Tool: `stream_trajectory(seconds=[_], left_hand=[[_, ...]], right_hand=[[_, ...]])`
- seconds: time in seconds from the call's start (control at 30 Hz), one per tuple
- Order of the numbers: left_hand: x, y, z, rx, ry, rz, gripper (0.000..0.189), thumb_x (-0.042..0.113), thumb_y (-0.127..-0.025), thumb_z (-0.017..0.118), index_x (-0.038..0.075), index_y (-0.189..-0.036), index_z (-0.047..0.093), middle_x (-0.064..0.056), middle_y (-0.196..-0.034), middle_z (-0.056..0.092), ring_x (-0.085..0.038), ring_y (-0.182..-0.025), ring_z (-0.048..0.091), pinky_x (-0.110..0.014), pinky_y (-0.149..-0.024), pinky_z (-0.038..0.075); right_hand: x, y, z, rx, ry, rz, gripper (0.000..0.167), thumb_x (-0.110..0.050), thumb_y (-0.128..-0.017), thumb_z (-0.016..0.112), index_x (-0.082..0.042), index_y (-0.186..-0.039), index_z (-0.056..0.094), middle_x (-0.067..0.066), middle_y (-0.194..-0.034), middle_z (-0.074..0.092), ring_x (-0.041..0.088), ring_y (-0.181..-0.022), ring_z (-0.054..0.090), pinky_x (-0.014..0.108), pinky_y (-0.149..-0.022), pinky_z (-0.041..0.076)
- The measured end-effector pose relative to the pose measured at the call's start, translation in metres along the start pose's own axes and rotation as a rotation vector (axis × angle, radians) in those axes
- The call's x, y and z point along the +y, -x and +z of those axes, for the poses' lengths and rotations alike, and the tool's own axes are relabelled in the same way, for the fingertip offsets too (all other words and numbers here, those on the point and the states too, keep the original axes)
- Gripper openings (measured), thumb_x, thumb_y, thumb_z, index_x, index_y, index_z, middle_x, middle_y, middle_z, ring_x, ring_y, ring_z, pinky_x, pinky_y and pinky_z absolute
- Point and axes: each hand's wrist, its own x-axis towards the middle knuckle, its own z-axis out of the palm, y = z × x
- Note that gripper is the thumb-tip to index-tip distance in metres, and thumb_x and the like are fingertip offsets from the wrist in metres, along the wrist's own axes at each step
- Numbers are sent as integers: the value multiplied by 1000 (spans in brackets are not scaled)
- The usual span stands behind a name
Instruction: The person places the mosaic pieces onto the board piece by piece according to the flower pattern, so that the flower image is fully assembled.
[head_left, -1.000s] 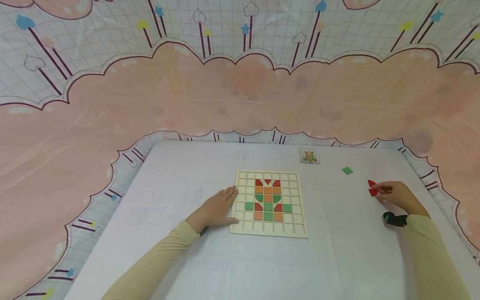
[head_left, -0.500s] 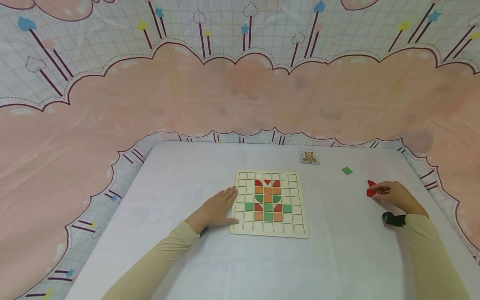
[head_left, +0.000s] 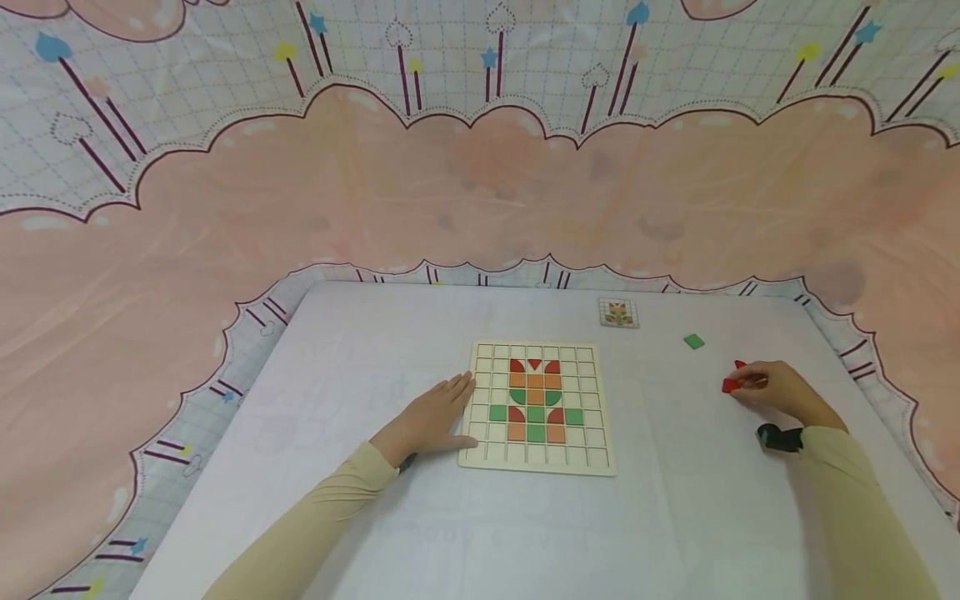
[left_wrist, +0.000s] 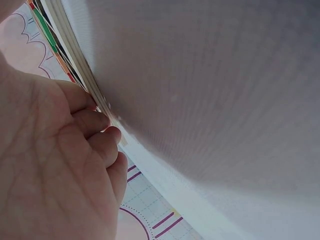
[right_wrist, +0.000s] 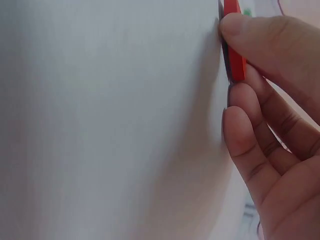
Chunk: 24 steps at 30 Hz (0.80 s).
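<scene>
A pale wooden grid board [head_left: 588, 450] lies mid-table with red, orange and green tiles set in its cells. My left hand [head_left: 430, 422] rests along the board's left edge, fingers extended and thumb apart at the lower corner; the left wrist view shows its fingertips [left_wrist: 114, 134] against the board's side. Off to the right, my right hand [head_left: 787, 390] holds a red tile [head_left: 730, 385] low over the table. In the right wrist view the thumb presses on that red tile [right_wrist: 237, 65]. Another red piece [head_left: 740, 363] shows just behind the fingers, partly hidden.
A green tile [head_left: 693, 342] lies on the table left of and beyond the right hand. Farther back is a small card [head_left: 618, 313] printed with a coloured tile pattern. A patterned cloth [head_left: 480, 200] hangs behind the white tabletop [head_left: 360, 333].
My right hand has moved slightly left with the red tile. More of the second red piece is now covered by the fingers. The left hand and the board have stayed put.
</scene>
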Motion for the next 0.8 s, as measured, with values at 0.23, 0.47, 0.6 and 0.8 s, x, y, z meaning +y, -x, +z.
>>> stream_trajectory(seconds=[0.23, 0.47, 0.6, 0.8], left_hand=[[0, -2, 0, -10, 4, -5, 96, 63, -84, 53, 3, -150, 18, -13, -158, 15, -25, -147, 16, -39, -120, 20], [-2, -2, 1, -9, 15, -2, 97, 63, -84, 53, 2, -150, 16, -13, -158, 14, -25, -147, 16, -39, -120, 20], [-2, -3, 2, -17, 6, -6, 98, 64, -84, 52, 3, -150, 14, -13, -159, 12, -24, -147, 14, -38, -120, 19], [-2, -4, 1, -23, 6, -10, 98, 64, -84, 52, 3, -150, 14, -13, -159, 12, -25, -147, 15, -38, -120, 19]], right_hand=[[-29, -11, 15, -19, -9, -90, 27, -9, -79, 73, 5, -101, 67, 14, -91, 67, 11, -79, 55, 13, -65, 47], [-72, -22, 32, -46, -49, -201, 22, -6, -78, 72, -1, -99, 69, 13, -96, 67, 11, -81, 54, 13, -69, 48], [-96, -28, 46, -60, -61, -260, 19, -8, -77, 74, -5, -96, 70, 7, -94, 67, 10, -81, 52, 14, -72, 48], [-131, -32, 69, -110, -91, -313, 17, -10, -76, 75, -9, -93, 71, 0, -89, 65, 11, -80, 52, 19, -73, 49]])
